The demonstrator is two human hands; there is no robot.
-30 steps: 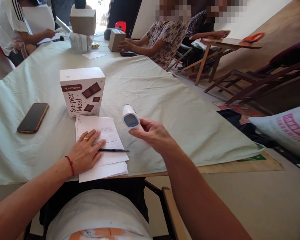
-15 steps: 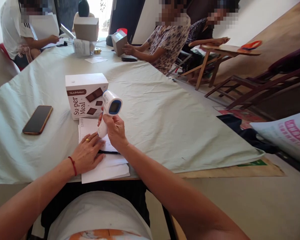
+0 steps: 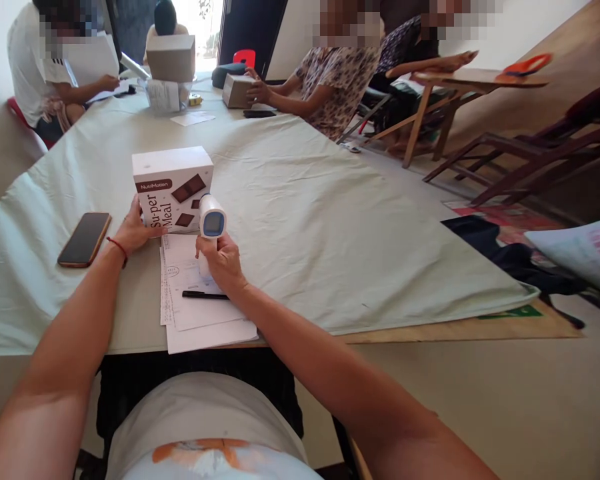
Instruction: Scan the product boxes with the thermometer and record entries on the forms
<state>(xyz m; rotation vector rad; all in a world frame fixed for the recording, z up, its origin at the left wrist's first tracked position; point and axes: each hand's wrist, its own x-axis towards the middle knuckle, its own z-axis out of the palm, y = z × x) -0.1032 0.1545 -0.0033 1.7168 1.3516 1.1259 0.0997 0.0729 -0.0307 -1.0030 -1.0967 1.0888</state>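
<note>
On the cloth-covered counter point(image 3: 355, 233), the left hand point(image 3: 133, 230), grip half curled, held a white box point(image 3: 175, 183), the right hand point(image 3: 225, 263), grip closed, a raised gun-shaped device point(image 3: 213, 223), the pen point(image 3: 205, 295) not taken up.

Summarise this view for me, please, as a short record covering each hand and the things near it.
Left hand: against the left side of the white box, thumb at its lower front
Right hand: gripping a white handheld device with a blue-rimmed screen
Box print: "NutriMotion", "Su-per Meal"
Papers: on the table, in front of the box
Black pen: lying on the papers
Phone: flat, screen dark, left of the box
</note>
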